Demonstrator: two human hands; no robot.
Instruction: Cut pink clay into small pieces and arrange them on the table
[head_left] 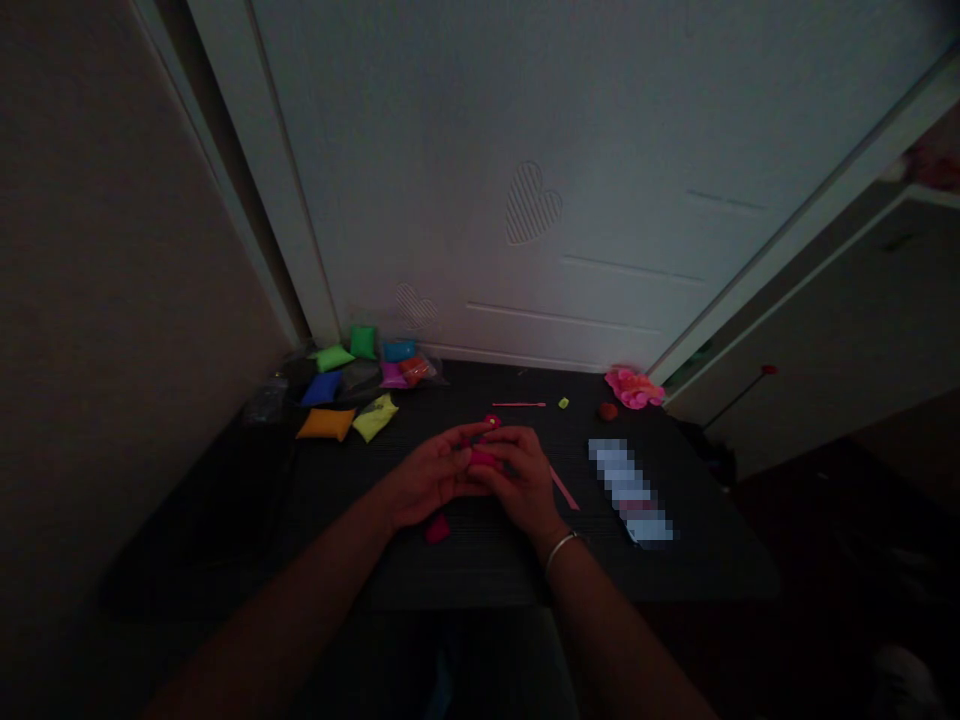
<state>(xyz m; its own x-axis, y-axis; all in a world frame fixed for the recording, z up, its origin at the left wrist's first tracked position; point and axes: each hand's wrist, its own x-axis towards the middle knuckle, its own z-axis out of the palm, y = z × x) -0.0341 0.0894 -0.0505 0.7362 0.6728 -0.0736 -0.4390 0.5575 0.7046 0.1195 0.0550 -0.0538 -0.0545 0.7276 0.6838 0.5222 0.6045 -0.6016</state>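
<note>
Both hands meet over the middle of the dark table [352,520]. My left hand [435,475] is closed around a piece of magenta modelling clay [484,457], its thumb against the left end. From the other side, the fingers of my right hand [529,480] press on the same clay. Just beyond my fingertips is a small magenta clay flower [492,421] with a yellow centre. A dark pink clay packet [436,528] lies below my left hand. Partly behind my right hand shows a pink flat stick [564,488]. The underside of the held clay is hidden.
Several coloured clay packets [326,424] lie at the back left. Farther back are a thin pink tool [519,405], a small yellow-green piece [563,403], a reddish-brown ball [607,411] and a pink ruffled item [635,388]. A blurred-out phone-like object [630,490] lies right.
</note>
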